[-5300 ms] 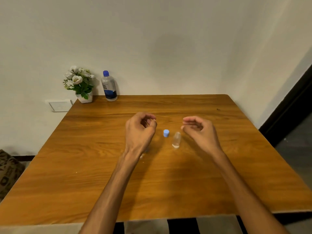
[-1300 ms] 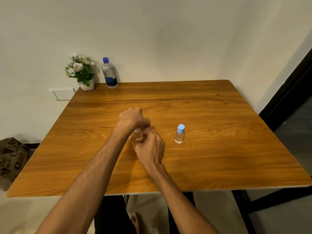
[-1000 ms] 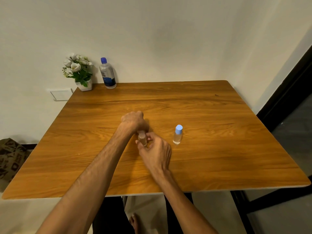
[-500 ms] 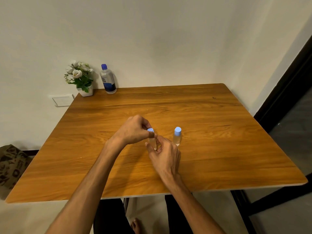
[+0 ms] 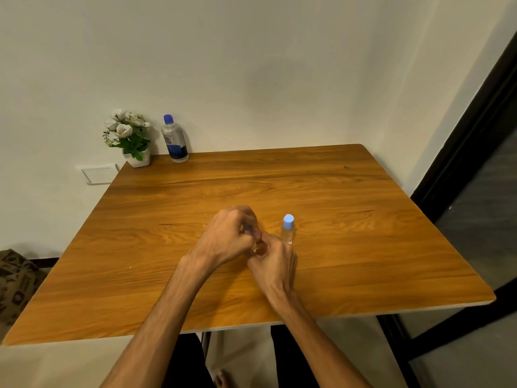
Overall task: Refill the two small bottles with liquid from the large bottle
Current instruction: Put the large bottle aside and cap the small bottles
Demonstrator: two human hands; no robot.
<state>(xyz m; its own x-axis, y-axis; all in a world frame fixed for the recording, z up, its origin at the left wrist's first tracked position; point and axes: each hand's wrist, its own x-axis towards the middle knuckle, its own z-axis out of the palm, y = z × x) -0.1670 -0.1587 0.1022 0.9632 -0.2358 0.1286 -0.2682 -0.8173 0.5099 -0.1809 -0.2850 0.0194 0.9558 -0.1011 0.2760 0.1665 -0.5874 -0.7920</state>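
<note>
wooden table point(image 5: 363, 247), both hands gripping one small bottle point(image 5: 255, 247), capped bottle point(image 5: 287, 229) beside, contents unclear

The table point(image 5: 349, 233) is warm orange-brown wood with darker grain streaks. Near its middle stands a clear small bottle point(image 5: 287, 231) with a pale blue cap. At the table's far left corner, the large bottle point(image 5: 174, 141) is greyish-clear with a deep blue cap and dark blue label (its lettering is dark), beside white flowers point(image 5: 123, 128) with green leaves in a white pot point(image 5: 137, 159).
</note>
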